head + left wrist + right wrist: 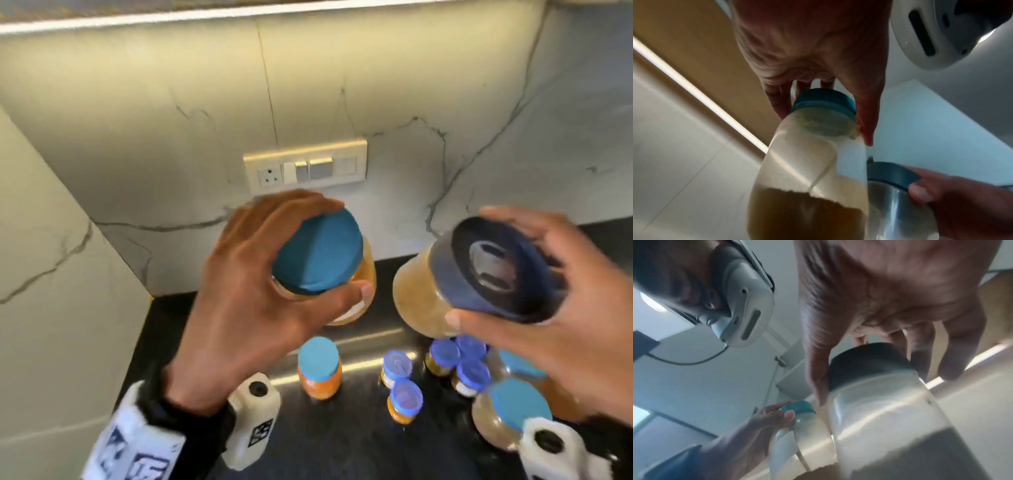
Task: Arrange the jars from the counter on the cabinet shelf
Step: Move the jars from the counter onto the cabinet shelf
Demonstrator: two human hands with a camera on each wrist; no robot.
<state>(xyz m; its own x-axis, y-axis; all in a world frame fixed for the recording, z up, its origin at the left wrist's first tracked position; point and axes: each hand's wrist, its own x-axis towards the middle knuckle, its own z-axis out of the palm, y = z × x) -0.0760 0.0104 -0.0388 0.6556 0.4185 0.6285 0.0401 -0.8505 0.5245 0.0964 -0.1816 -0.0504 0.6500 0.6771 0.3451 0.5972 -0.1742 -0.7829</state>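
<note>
My left hand (pixel 260 274) grips a teal-lidded jar (pixel 320 255) by its lid, lifted above the black counter (pixel 342 445). The left wrist view shows that teal-lidded jar (pixel 812 162) partly filled with brown powder, fingers and thumb round the lid. My right hand (pixel 555 301) holds a dark-lidded jar (pixel 493 270) of brownish powder, tilted, also raised. In the right wrist view the dark-lidded jar (pixel 885 402) sits under the palm with the teal-lidded jar (pixel 803 418) beside it. Several smaller jars stand on the counter, among them an orange jar (pixel 319 368).
A cluster of small blue-capped jars (pixel 455 363) and two larger teal-lidded jars (pixel 513 411) stand at the counter's right. A switch panel (pixel 305 168) is on the marble wall behind. A wall corner juts out at left. The cabinet underside with a light strip runs overhead.
</note>
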